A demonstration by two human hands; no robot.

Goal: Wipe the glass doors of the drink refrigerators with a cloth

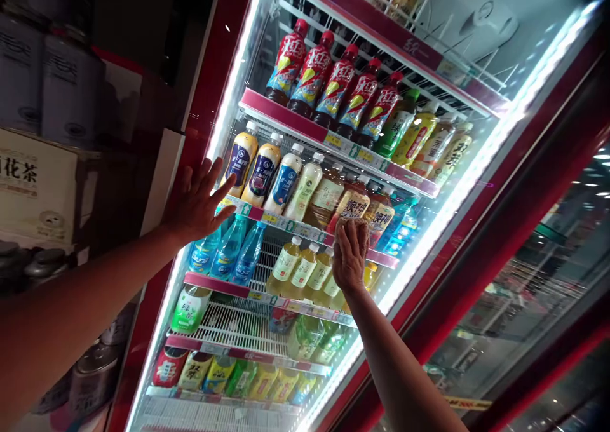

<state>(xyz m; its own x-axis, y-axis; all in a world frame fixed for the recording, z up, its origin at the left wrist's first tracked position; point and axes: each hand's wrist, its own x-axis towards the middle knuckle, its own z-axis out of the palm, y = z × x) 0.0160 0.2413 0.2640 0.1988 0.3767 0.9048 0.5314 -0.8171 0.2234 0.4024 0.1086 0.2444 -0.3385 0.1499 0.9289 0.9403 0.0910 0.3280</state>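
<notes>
Brown cloth [364, 230], bunched up: which hand is nearer?

The right hand [350, 263]. Its fingers are extended, close together over the cloth, which seems pressed to the glass front [233, 321] of the drinks cabinet [210, 76], right of the middle.

And the left hand [197, 209]?

Well apart, on the left, fingers spread wide, no object visible in it. Whether it touches anything, I can't tell.

So which way does the cloth lie?

At the right hand's fingers, beyond the wrist, and rightward from the left hand. It's too crumpled and covered to show a clear long axis.

What's farther back?

Amber drink bottles [356, 197] on a shelf [295, 230]; farther left, purple-labelled bottles [263, 170].
</notes>
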